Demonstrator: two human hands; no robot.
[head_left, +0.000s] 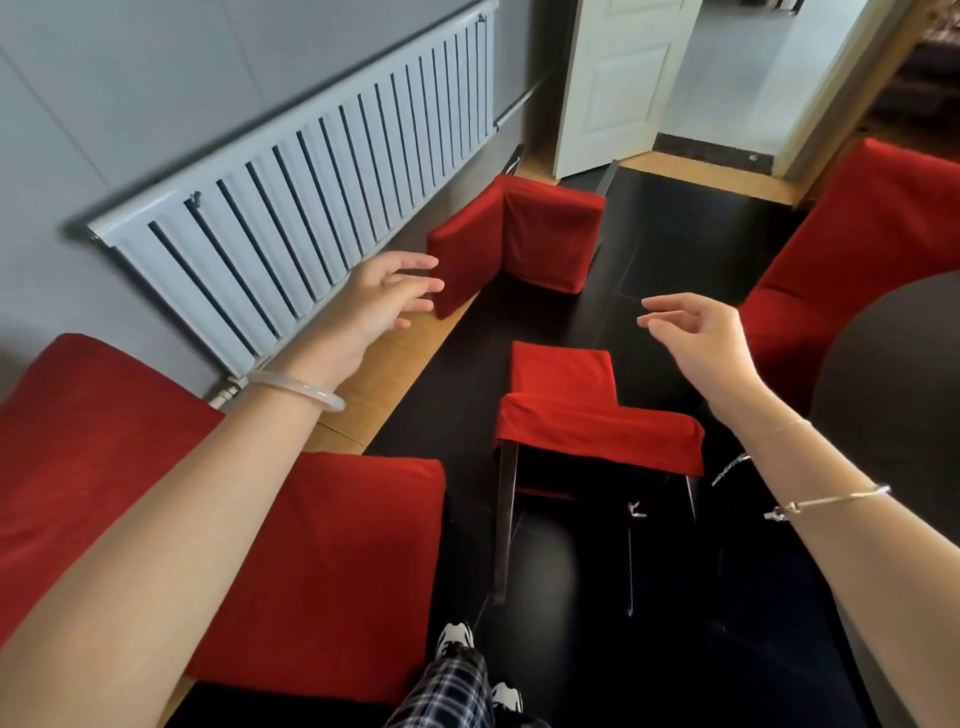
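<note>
Plaid trouser legs and white sneakers sit at the bottom edge, on a dark floor. Both bare forearms stretch forward. Her left hand, with a pale bangle at the wrist, hangs in the air with fingers spread and slightly bent, holding nothing. Her right hand is also empty, its fingers loosely extended and the thumb apart from them. The near chair, covered in red cloth, stands straight ahead on the floor, between and below the hands, untouched. A far chair stands beyond it beside the white radiator. A red seat lies under the left forearm
</note>
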